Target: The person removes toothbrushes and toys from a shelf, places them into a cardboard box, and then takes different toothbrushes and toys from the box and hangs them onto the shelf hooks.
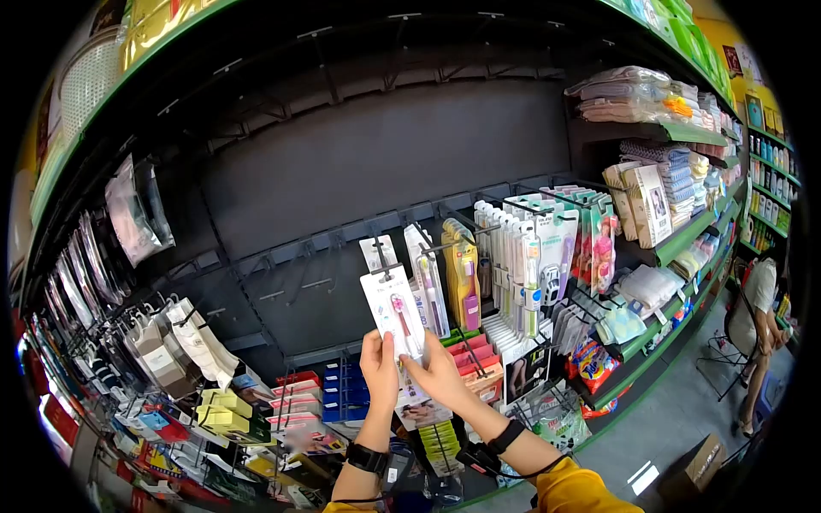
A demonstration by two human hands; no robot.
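A white blister pack with a pink toothbrush [395, 309] hangs at a black hook in the middle of the view. My left hand [379, 368] grips its lower left edge, and my right hand [434, 369] holds its lower right part with the thumb in front. Just behind it is another white pack [378, 250]. To the right hang packs with purple toothbrushes [428, 282], a yellow-backed pack [463, 278] and a row of white toothbrush packs [532, 256].
Hooks with socks [201, 338] and boxed goods fill the lower left. Folded towels [671, 175] lie on green-edged shelves at the right. A person [757, 316] sits at the far right, near a cardboard box [694, 470] on the floor.
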